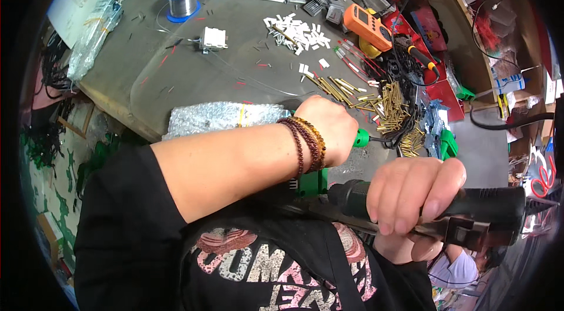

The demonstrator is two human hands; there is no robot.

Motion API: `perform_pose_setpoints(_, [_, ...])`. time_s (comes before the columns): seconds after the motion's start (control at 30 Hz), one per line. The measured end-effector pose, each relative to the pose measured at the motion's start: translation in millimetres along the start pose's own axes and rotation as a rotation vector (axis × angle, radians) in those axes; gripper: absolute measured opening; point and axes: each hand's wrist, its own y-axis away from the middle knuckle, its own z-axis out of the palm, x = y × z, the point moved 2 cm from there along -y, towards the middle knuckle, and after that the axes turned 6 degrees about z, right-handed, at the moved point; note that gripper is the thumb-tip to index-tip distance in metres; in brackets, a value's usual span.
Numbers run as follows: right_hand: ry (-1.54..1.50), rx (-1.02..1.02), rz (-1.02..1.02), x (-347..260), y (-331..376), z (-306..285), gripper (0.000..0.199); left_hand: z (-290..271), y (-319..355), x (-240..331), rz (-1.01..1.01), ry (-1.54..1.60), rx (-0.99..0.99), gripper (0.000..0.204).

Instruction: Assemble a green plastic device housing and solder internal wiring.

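My left forearm, with beaded bracelets at the wrist, reaches across in front of me from the left. My left hand (330,126) is closed, its fingertips hidden beneath it. A green cable connector (361,138) with a dark lead pokes out at its right side. Under the wrist lies a green block (313,184), partly covered by the arm. My right hand (416,196) wraps round a black electric screwdriver (490,212), held sideways close to my chest. The screwdriver's narrower end (349,196) points left toward the green block. Bubble-wrapped packs (226,116) lie beside the left wrist.
Brass tubes (390,108) and white pieces (298,33) lie in piles beyond my hands. An orange multimeter (367,26) and a soldering iron (422,58) are at the right. Farther left are a solder spool (182,0) and a white switch-like part (214,38). A person (455,267) sits at lower right.
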Motion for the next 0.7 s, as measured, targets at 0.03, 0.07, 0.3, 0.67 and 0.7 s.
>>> perform_pose_setpoints(0.03, [0.012, -0.054, 0.014, 0.1, -1.0, -0.7, 0.043, 1.2, 0.0, 0.3, 0.009, -0.014, 0.03, 0.023])
perform_pose_setpoints(0.07, [0.024, -0.108, 0.028, 0.6, -2.0, -1.0, 0.045, 2.0, 0.6, 0.5, 0.01, -0.01, 0.031, 0.023])
perform_pose_setpoints(0.3, [-0.047, -0.265, 0.023, 4.2, -15.9, -7.8, 0.045, 0.6, 0.7, -1.3, -0.011, 0.0, 0.012, 0.022])
perform_pose_setpoints(0.67, [-0.072, -0.395, 0.047, 30.3, -27.6, 16.3, 0.036, 2.8, 4.6, 0.6, 0.0, 0.022, 0.087, 0.017])
perform_pose_setpoints(0.7, [-0.054, -0.317, 0.039, 29.8, -27.7, 22.1, 0.035, 2.3, 4.2, 1.4, -0.007, 0.007, 0.094, 0.017])
